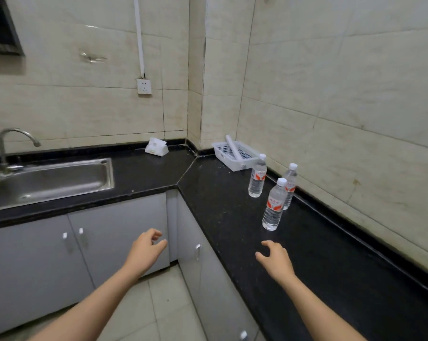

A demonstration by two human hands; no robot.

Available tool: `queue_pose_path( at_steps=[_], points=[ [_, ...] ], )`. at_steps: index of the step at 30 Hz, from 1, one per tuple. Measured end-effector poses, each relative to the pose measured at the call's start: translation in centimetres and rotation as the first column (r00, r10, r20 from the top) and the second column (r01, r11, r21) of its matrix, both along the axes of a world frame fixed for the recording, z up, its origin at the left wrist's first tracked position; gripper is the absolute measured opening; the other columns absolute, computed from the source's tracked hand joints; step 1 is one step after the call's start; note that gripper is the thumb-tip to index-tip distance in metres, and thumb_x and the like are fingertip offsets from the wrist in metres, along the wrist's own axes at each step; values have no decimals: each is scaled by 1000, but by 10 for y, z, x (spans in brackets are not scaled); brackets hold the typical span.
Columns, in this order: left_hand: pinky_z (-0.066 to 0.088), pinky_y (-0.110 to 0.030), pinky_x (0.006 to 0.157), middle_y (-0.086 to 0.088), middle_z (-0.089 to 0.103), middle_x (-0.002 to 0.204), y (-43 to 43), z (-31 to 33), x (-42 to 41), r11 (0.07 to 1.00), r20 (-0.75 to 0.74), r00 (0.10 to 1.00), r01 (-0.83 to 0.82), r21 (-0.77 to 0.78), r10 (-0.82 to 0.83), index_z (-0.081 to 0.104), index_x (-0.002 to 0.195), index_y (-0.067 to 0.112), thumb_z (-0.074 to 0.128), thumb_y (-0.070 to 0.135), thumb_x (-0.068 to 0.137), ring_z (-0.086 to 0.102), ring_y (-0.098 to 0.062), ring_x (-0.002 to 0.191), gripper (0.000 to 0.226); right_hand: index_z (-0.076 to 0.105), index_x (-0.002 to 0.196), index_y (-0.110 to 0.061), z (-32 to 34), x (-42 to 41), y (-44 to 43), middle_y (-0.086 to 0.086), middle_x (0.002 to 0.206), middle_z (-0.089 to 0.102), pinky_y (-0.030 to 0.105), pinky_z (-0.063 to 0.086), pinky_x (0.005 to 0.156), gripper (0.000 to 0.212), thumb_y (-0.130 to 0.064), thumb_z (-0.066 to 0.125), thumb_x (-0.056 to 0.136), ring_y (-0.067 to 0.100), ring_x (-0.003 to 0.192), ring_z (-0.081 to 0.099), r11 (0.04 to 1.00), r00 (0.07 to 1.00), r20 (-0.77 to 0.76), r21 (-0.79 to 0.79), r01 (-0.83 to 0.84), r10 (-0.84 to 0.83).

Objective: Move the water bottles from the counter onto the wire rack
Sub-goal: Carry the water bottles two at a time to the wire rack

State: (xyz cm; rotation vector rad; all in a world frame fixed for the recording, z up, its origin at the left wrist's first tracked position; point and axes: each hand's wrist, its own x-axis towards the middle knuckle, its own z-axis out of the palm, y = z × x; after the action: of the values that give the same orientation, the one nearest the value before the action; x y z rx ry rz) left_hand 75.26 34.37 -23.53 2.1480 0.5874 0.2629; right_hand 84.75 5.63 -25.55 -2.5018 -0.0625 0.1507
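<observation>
sink (60, 183): stainless, set in left run of the worktop, basin bare
faucet (5, 146): chrome gooseneck, behind sink at left
tissue pack (156, 146): white soft pack, against back wall near corner
plastic basket (229, 153): white, perforated, in right corner; white roll (233, 147) lies slanted in it
wall socket (144, 86): white, conduit (139, 35) rising above it
cabinet doors (119, 232): grey, small metal handles
floor tiles (168, 306): pale
</observation>
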Motion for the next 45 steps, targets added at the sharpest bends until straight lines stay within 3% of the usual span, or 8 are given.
queue_pose_path(
  at_steps=[10,20,27,32,36,40,42,45],
  points=[
    [43,-36,93,-15,58,115,29,-23,184,978,27,980,199,-56,-198,56,114,2,55,16,87,55,-27,106,30,46,130,-8,-25,107,20,15,131,51,36,39,98,51,-22,62,84,28,125,45,955,959,-24,85,283,-282],
    [41,-33,90,-15,62,110,43,-39,342,913,-32,915,398,-88,-402,59,111,2,59,14,84,57,-30,102,29,30,139,0,-31,188,46,20,141,43,37,37,101,78,-20,72,77,32,129,43,712,753,-121,258,653,-646],
    [36,-26,82,-10,59,99,15,-73,383,848,-98,853,484,-217,-512,60,108,0,61,10,83,57,-26,96,27,31,138,-6,-42,229,48,15,137,47,39,39,103,89,-9,81,64,28,123,49,592,665,-66,398,701,-744],
    [34,-23,82,-6,55,99,-2,-66,422,829,-114,827,527,-186,-551,59,110,1,60,10,84,55,-24,96,27,27,140,-14,-49,261,40,10,134,49,42,39,104,98,-4,83,60,27,120,50,501,626,-50,551,667,-778],
    [35,-25,83,-8,56,101,-14,-55,466,818,-102,813,562,-122,-574,59,110,1,59,11,84,52,-20,92,27,41,127,-11,-57,281,29,9,114,60,32,43,85,78,-3,82,61,25,101,58,475,606,-66,556,682,-793],
    [35,-25,81,-8,55,99,-33,-62,495,813,-144,801,559,-165,-580,56,115,1,60,12,83,53,-25,93,34,42,124,-15,-59,292,21,-2,103,56,38,46,89,76,-11,83,61,26,102,58,482,603,-87,516,708,-793],
    [37,-28,84,-11,53,108,-46,-69,505,802,-178,785,557,-217,-593,48,125,4,62,15,83,51,-23,97,46,42,124,-16,-57,294,22,-4,102,55,37,46,89,75,-12,83,61,23,100,57,475,588,-87,500,724,-804],
    [38,-38,104,-19,41,138,-63,-79,525,747,-171,734,602,-282,-657,29,140,9,69,18,78,44,-29,124,74,41,124,-20,-57,295,26,-5,103,55,38,46,91,77,-14,84,60,20,98,56,467,573,-94,481,742,-814]
  ],
)
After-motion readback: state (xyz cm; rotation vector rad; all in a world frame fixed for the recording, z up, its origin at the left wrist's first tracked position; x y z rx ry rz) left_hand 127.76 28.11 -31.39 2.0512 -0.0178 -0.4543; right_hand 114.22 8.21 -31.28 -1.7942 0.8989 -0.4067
